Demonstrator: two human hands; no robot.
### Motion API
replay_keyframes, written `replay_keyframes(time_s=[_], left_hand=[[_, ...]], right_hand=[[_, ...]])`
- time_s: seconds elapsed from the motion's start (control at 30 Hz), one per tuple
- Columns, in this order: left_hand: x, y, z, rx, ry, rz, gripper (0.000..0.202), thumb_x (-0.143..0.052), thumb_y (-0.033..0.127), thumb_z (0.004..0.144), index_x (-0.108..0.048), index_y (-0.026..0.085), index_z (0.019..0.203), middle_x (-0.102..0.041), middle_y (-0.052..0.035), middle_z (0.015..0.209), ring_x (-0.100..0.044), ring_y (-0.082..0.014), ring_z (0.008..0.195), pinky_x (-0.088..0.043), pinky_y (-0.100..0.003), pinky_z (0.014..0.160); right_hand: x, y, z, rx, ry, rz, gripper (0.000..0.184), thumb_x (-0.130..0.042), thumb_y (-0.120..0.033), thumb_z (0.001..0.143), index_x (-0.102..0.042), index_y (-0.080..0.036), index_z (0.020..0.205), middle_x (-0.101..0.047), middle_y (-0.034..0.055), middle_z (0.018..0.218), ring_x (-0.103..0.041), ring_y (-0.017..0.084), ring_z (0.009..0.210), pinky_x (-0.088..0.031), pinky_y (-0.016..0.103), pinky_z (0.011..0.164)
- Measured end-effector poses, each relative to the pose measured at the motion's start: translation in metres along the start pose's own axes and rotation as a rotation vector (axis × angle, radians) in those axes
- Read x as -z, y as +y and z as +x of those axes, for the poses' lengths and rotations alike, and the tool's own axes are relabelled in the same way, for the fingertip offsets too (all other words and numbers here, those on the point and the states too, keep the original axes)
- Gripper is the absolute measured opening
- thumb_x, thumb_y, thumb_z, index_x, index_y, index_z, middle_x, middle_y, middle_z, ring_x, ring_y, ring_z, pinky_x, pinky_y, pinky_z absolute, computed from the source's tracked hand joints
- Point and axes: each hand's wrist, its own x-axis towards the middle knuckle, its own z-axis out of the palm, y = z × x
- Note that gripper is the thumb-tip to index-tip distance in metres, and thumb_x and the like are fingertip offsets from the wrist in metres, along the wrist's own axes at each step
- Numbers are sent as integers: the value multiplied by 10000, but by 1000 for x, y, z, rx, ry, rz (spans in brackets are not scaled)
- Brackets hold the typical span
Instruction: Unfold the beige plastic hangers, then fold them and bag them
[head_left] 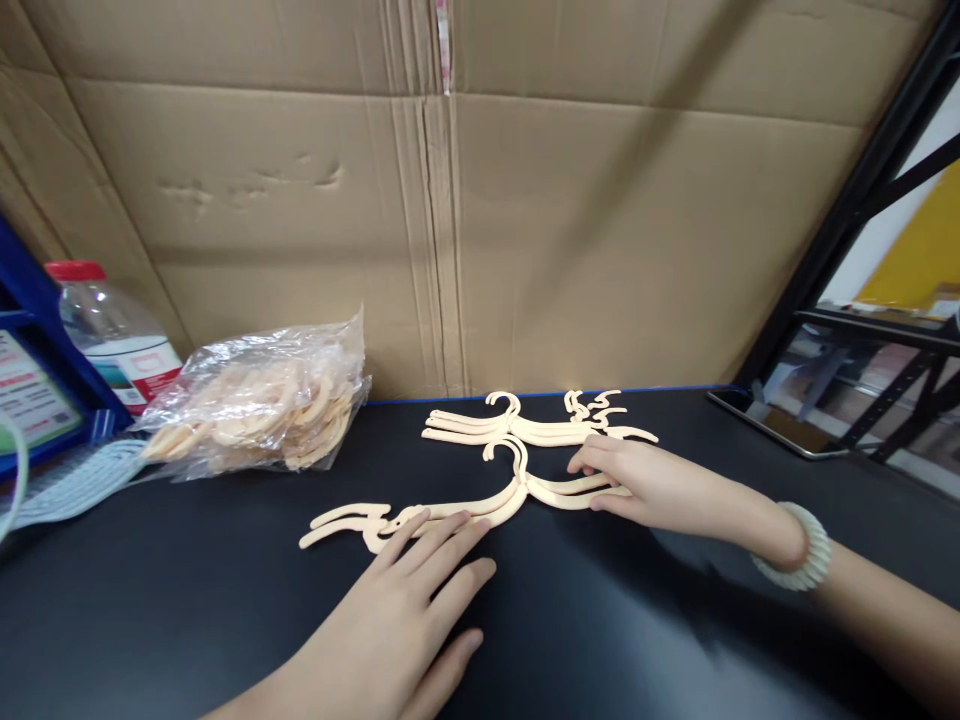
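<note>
Two cream plastic folding hangers (517,488) lie together on the black table, hooks pointing away from me. My left hand (405,610) rests with fingers stretched over their left arms, fingertips touching them. Loose curved cream pieces (346,518) lie just beyond those fingertips, to the left. At the right end, my right hand (637,480) has its fingers and thumb around the hangers' right arms and hides their tips. Behind them lies another stack of cream hangers (555,433), with small curved pieces (596,405) at its right end.
A clear plastic bag (262,400) full of cream hanger parts lies at the left. Beside it are a red-capped bottle (112,340), a blue holder (67,370) and a light-blue woven strip (82,480). Cardboard (600,230) walls the back; a black metal rack (840,210) stands right.
</note>
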Motion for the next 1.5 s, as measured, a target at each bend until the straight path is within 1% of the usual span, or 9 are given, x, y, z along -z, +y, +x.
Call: replay_keyframes(time_s=[0.2,0.27,0.4,0.5,0.73,0.9,1.13,1.3,1.5], left_hand=[[-10,0,-4,39,82,-49,421,-536,157,827,-595,244,1235,-530,-84,1409,-460,-339,1293,-325,-522,1099],[-6,-2,-3,38,52,-60,425,-547,167,836,-589,250,1251,-522,-81,1416,-456,-346,1299,-334,-529,1095],[4,-5,-1,22,-90,-40,435,-524,203,883,-542,257,1315,-455,-84,1469,-424,-361,1326,-375,-551,1063],[5,-6,0,25,-128,-29,423,-498,221,905,-528,256,1325,-418,-88,1492,-399,-361,1343,-372,-567,1060],[-9,-2,-5,98,3,-47,432,-529,191,867,-552,279,1289,-436,-46,1485,-395,-326,1348,-323,-543,1102],[-9,-2,-4,82,11,-48,412,-538,201,872,-556,277,1276,-446,-49,1479,-393,-313,1352,-331,-536,1102],[-10,-2,-5,133,-5,-29,380,-535,271,906,-547,305,1285,-419,-23,1497,-372,-310,1371,-348,-546,1091],[-3,-3,-4,110,-94,-42,399,-504,296,926,-507,309,1325,-371,-30,1523,-349,-315,1382,-378,-562,1061],[7,-4,-1,16,-196,-76,397,-479,269,933,-511,278,1328,-397,-34,1508,-371,-292,1372,-404,-493,1062]], right_hand=[[2,-1,2,16,-57,-24,134,-537,-130,860,-621,-184,949,-611,52,956,-576,193,847,-440,308,748],[2,-1,2,14,-54,-23,137,-533,-126,860,-619,-184,950,-611,53,955,-573,192,848,-437,305,745],[3,-2,1,6,-41,-30,139,-526,-122,854,-610,-182,947,-615,53,953,-569,196,858,-431,306,747],[3,-3,1,1,-51,-60,132,-521,-129,848,-613,-182,925,-624,51,922,-571,201,842,-425,308,731],[5,-6,1,-1,-53,-79,116,-517,-128,840,-604,-186,889,-628,39,896,-570,187,791,-404,284,674],[6,-6,1,-9,-45,-96,131,-512,-109,828,-601,-176,896,-621,41,920,-570,188,818,-407,288,694],[4,-4,0,-23,-51,-120,141,-507,-119,833,-600,-186,916,-607,34,943,-575,188,826,-415,286,692],[5,-5,1,-18,-57,-121,131,-516,-129,840,-598,-186,925,-602,34,951,-577,190,834,-418,291,701],[5,-5,1,-5,-22,-116,130,-514,-138,858,-601,-187,941,-594,30,945,-568,178,823,-416,288,704]])
